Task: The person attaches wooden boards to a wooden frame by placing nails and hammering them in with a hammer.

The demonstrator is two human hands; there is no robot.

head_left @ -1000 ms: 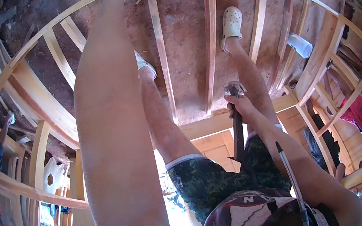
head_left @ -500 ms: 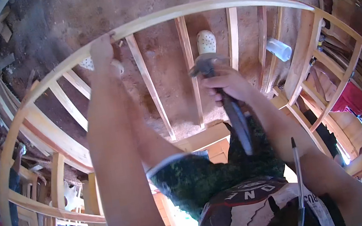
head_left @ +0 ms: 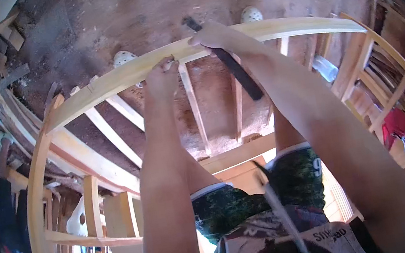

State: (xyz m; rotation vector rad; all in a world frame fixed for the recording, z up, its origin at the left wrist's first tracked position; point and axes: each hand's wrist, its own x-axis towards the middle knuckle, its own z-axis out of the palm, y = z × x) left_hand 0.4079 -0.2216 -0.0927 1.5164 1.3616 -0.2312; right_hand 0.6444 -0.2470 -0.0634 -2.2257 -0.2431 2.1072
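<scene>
My right hand (head_left: 215,38) is wrapped round a hammer (head_left: 239,74), its long dark handle slanting down toward me and its head end out past the rail. The curved pale wooden top rail (head_left: 103,91) runs across in front of me. Against its near side, left of the hammer, my left hand (head_left: 161,80) is closed in a pinch at the top of a slat (head_left: 194,106). Whatever small thing sits between its fingertips is too small to make out.
Several slats join the rail to a lower board (head_left: 241,155). A clear plastic bottle (head_left: 326,68) lies beyond the slats on the right. Wood offcuts (head_left: 2,85) are piled at the left. A red cloth (head_left: 396,126) hangs at the right. White perforated shoes (head_left: 251,14) show past the rail.
My left hand has slid right along the rail. The hammer has moved up and left to the rail, in my right hand. My view has shifted, and both feet now show beyond the rail.
</scene>
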